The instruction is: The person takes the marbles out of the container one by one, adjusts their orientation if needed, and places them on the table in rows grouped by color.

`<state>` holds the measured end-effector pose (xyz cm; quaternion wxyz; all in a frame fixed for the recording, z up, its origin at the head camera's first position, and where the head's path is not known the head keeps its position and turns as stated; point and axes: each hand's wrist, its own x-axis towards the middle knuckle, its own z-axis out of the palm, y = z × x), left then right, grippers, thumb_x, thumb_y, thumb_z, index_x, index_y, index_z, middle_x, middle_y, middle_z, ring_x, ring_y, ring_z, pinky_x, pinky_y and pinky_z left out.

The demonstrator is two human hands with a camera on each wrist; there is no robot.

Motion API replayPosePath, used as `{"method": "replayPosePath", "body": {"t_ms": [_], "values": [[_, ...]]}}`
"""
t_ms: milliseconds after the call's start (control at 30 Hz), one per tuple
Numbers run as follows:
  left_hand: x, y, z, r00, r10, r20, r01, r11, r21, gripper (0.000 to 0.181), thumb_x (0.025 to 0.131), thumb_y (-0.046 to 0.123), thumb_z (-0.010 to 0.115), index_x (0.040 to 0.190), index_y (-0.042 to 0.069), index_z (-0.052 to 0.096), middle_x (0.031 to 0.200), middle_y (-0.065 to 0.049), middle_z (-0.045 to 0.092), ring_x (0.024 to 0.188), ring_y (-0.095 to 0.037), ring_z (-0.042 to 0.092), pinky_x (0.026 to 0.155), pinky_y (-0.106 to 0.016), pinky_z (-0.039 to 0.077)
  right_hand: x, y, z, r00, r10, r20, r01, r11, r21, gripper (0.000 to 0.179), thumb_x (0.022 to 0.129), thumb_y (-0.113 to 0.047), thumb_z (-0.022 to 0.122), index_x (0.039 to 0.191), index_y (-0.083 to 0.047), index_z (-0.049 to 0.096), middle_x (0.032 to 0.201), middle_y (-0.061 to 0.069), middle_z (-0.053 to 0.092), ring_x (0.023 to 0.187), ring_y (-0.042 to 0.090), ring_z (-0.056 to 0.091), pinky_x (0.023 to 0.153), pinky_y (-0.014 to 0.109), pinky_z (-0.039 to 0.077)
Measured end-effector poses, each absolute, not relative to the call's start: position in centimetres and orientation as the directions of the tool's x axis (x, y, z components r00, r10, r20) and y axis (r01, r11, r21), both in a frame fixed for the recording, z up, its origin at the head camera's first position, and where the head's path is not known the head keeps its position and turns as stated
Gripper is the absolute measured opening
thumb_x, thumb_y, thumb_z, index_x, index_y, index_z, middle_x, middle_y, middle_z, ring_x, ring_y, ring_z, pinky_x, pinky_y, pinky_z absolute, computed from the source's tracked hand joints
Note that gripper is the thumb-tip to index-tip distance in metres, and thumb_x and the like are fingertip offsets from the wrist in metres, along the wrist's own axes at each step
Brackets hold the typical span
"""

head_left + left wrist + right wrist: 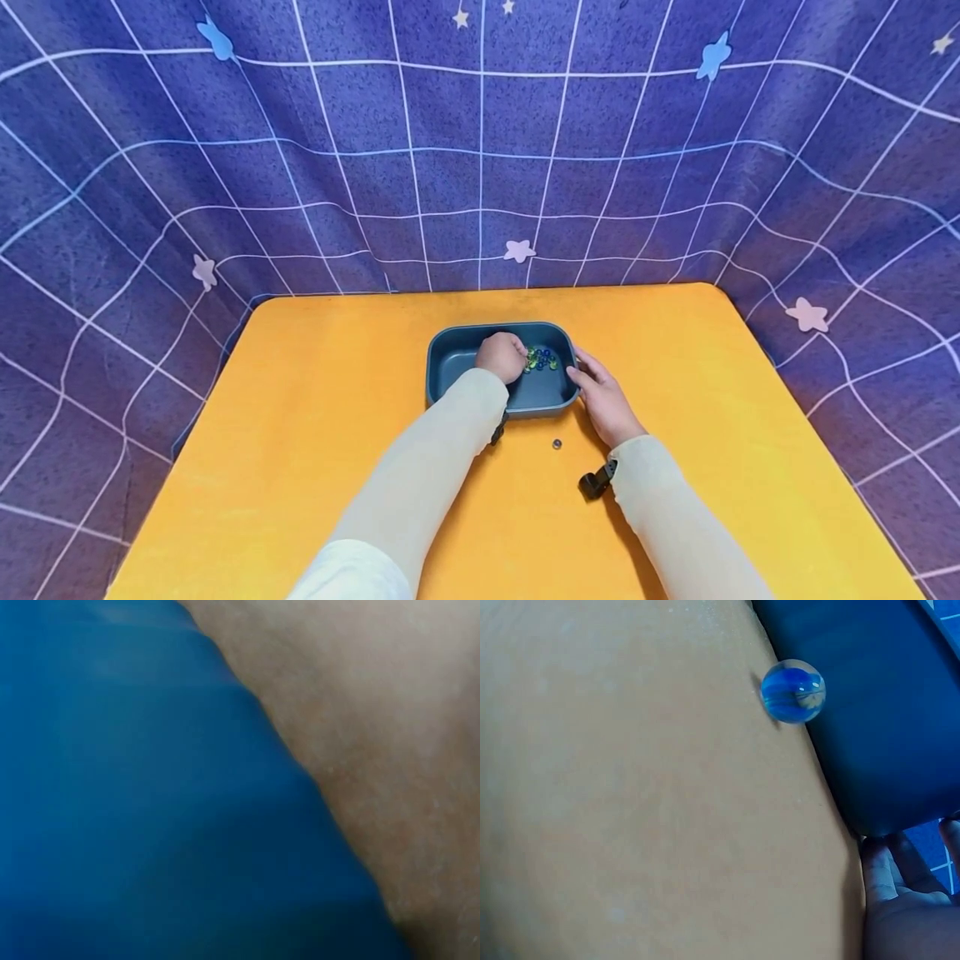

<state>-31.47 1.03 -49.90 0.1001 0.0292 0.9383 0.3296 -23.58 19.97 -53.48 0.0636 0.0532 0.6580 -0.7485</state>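
Observation:
A dark blue rectangular container [534,407] lies near the middle of the table, with several green and blue glass marbles [542,360] inside its right half. My left hand [501,357] reaches in over the front rim, right beside the marbles. Its fingertips are hidden behind the hand, and I cannot tell whether it holds a marble. At the right end, my right hand [606,403] grips the container, thumb at the rim and fingers along the outside. One loose clear and blue marble [793,691] sits on the table in front of the container. The container's side [150,750] fills much of the left wrist view.
The table has an orange-yellow top [315,417]. Behind it and along both sides hangs a purple-blue curtain [450,183] with white grid lines and stars. A black wrist camera [597,481] is strapped at the right sleeve, close to the loose marble.

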Motion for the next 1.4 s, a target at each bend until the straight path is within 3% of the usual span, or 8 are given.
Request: {"method": "replayPosePath", "body": {"t_ms": [367,933,1400], "values": [[-31.40,1.30,-49.73,-0.976,0.131,-0.172,0.010,0.821,0.571,0.016,0.098,0.014,0.069,0.083,0.018,0.067,0.083,0.004,0.066,0.078,-0.017,0.061,0.078,-0.035,0.054,-23.64,20.00,-53.51,-0.988,-0.023,-0.151,0.153,-0.115,-0.982,0.052,0.109,-0.021,0.054,0.159,-0.017,0.041,0.160,0.011,0.039,0.148,0.026,0.034,0.122,0.047,0.024],[-31.60,1.35,-49.90,-0.976,0.141,-0.166,0.025,0.830,0.557,0.015,0.097,0.012,0.069,0.084,0.018,0.068,0.086,0.005,0.067,0.081,-0.017,0.062,0.081,-0.036,0.055,-23.66,20.07,-53.57,-0.988,-0.026,-0.152,0.154,-0.103,-0.983,0.053,0.109,-0.023,0.054,0.160,-0.017,0.040,0.163,0.008,0.035,0.151,0.024,0.029,0.122,0.046,0.023],[-31.57,0.66,-49.69,-0.974,0.150,-0.167,0.024,0.808,0.589,0.014,0.099,0.017,0.069,0.085,0.019,0.065,0.084,0.004,0.065,0.077,-0.017,0.062,0.075,-0.036,0.054,-23.50,19.92,-53.22,-0.985,-0.028,-0.170,0.172,-0.104,-0.980,0.052,0.109,-0.024,0.053,0.160,-0.018,0.040,0.163,0.005,0.034,0.151,0.022,0.028,0.122,0.045,0.023]]}}
